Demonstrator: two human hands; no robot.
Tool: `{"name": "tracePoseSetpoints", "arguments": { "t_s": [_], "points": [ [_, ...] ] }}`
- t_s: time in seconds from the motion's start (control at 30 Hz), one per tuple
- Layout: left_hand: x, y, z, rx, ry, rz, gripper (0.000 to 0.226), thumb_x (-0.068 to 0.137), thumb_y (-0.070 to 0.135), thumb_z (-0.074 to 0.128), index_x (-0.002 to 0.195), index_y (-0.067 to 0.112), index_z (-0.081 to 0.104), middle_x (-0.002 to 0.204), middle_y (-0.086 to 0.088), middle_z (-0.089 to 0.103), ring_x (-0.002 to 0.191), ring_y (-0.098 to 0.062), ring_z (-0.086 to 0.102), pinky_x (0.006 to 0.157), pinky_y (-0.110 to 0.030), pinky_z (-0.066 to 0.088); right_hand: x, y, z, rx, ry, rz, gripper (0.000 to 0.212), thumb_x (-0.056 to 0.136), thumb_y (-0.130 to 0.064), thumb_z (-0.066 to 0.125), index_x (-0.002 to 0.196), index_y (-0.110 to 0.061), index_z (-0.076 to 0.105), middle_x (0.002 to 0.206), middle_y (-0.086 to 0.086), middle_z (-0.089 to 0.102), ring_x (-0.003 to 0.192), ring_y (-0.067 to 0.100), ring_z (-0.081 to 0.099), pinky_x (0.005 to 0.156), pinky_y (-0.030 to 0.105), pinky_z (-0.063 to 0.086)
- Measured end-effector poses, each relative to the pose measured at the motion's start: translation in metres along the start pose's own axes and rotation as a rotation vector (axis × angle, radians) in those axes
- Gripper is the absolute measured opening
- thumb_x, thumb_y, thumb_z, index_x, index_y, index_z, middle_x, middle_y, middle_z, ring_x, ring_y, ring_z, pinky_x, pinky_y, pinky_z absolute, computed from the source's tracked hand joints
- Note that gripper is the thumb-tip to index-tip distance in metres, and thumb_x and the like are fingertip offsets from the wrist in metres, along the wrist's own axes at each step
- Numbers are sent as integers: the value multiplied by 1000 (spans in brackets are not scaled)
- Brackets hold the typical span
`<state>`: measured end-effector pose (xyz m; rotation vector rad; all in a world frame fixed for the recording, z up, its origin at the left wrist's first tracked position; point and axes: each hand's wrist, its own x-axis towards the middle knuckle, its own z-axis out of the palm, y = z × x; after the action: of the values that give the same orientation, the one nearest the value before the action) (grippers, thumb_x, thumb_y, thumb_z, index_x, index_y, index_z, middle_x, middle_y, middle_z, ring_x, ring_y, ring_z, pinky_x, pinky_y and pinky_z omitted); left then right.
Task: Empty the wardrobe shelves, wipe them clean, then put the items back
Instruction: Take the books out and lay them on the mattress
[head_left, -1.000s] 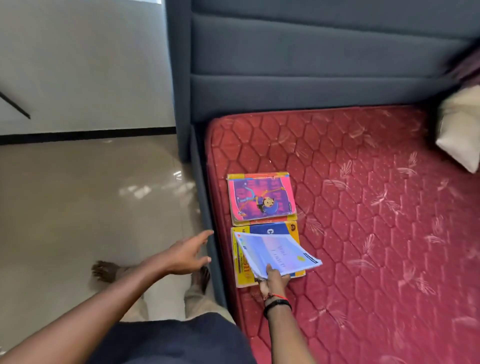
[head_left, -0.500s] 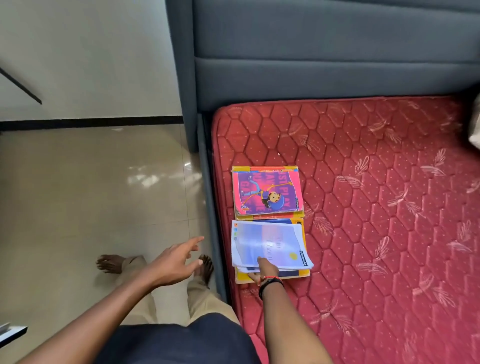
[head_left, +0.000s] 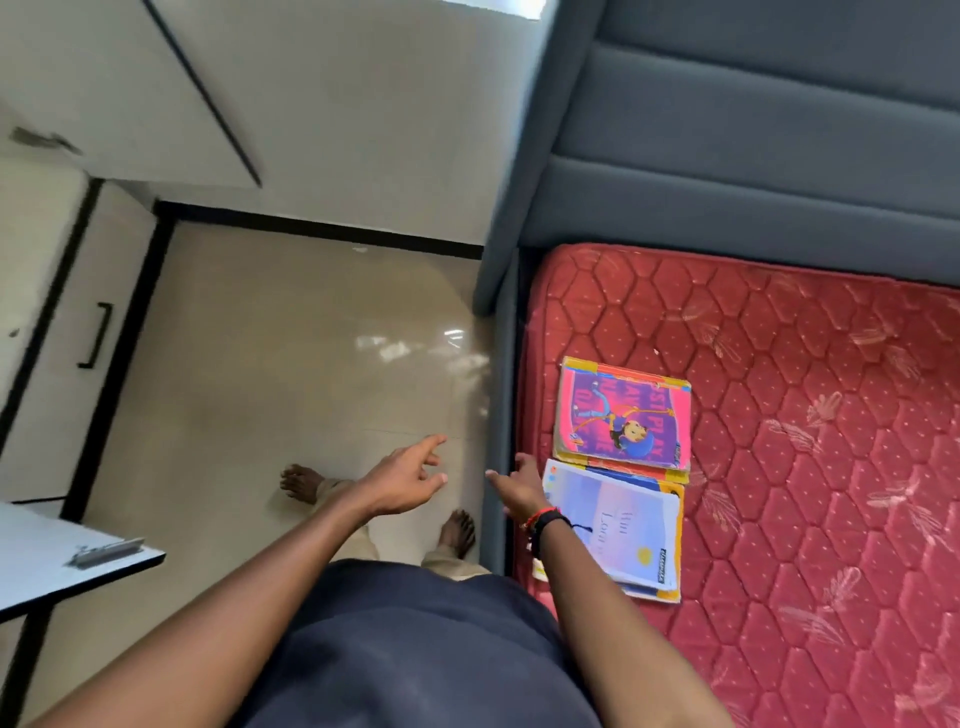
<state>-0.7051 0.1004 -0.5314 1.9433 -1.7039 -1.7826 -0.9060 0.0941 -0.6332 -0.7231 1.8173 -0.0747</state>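
Since the last frame the right hand (head_left: 517, 491) has come off the pale booklet (head_left: 623, 525) and swung left, and the view has turned with it, bringing a cupboard door (head_left: 54, 364) into sight on the far left.

One red mattress (head_left: 805, 467) carries the removed things near its left edge. I count three books: a pink cartoon-cover book (head_left: 626, 415) farther off, and nearer the body the pale booklet on top of a yellow-edged book (head_left: 671, 487) (more may hide underneath). Their long sides run away from the person toward the grey headboard (head_left: 753, 156).

Both hands hold nothing. The right one hangs just left of the booklet with fingers loose and pointing left. The left hand (head_left: 405, 478) is spread wide over the floor, well apart from the books.

So the books lie to the right and the right hand is nearer them. The cupboard lies to the left, which is probably where the next reach goes.
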Motion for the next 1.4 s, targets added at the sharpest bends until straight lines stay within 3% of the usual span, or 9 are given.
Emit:
{"name": "tracePoseSetpoints", "arguments": {
  "t_s": [0.13, 0.3, 0.53, 0.67, 0.77, 0.97, 1.1, 1.27, 1.4],
  "points": [
    [-21, -35, -39, -119, 93, -74, 61, 97, 25, 56, 151, 24, 29, 140, -9, 50, 114, -19, 58, 99, -31, 46, -30, -77, 39, -279, -143, -219, 69, 86, -26, 70, 142, -11, 33, 133, 16, 50, 103, 21, 50, 89, 35, 48],
    [-46, -87, -89, -346, 302, -202, 66, 96, 20, 58, 153, 16, 25, 142, -10, 50, 118, -20, 56, 102, -31, 44, -77, -167, 97, -442, -268, -459, 66, 91, -32, 65, 144, -10, 33, 142, 16, 45, 129, 28, 48, 104, 38, 42],
    [-85, -163, -168, -545, 586, -267, 75, 96, 25, 60, 155, 15, 14, 148, -9, 44, 130, -24, 48, 107, -31, 39, -136, -287, 212, -660, -417, -795, 65, 91, -37, 64, 143, -14, 31, 137, 15, 46, 118, 31, 55, 97, 40, 46],
    [-120, -206, -219, -538, 751, -286, 78, 96, 29, 58, 156, 19, 8, 152, -6, 40, 135, -22, 44, 110, -30, 35, -175, -349, 291, -652, -517, -938, 56, 94, -28, 62, 140, -11, 33, 126, 10, 45, 116, 26, 52, 84, 22, 40],
    [-152, -243, -260, -559, 885, -306, 78, 96, 22, 59, 155, 15, 8, 153, -9, 38, 136, -23, 43, 104, -22, 32, -207, -391, 352, -593, -589, -1037, 55, 97, -32, 57, 141, -11, 34, 129, 10, 47, 114, 27, 54, 90, 33, 46],
    [-224, -290, -337, -674, 1294, -386, 88, 93, 27, 63, 155, 19, 1, 157, -7, 30, 142, -23, 33, 113, -32, 30, -280, -465, 445, -491, -805, -1161, 58, 96, -41, 54, 145, -25, 29, 134, 3, 45, 116, 19, 53, 95, 39, 50],
    [-277, -302, -398, -637, 1624, -398, 92, 90, 31, 66, 155, 19, 1, 159, -6, 24, 145, -21, 28, 113, -29, 25, -338, -519, 498, -494, -966, -1302, 58, 96, -42, 52, 146, -27, 27, 137, -2, 43, 119, 13, 49, 82, 17, 44],
    [-341, -313, -475, -617, 1969, -408, 95, 80, 58, 57, 155, 21, 10, 159, -3, 25, 145, -20, 28, 117, -38, 27, -414, -580, 558, -520, -1119, -1497, 60, 96, -41, 53, 147, -24, 27, 140, -1, 43, 123, 14, 48, 94, 25, 39],
    [-383, -324, -532, -603, 2208, -430, 89, 87, 49, 64, 154, 17, 16, 160, -5, 22, 146, -20, 24, 119, -38, 25, -454, -626, 599, -549, -1162, -1681, 67, 97, -38, 55, 151, -17, 23, 154, 3, 34, 139, 13, 34, 114, 31, 30]
  ]
}}
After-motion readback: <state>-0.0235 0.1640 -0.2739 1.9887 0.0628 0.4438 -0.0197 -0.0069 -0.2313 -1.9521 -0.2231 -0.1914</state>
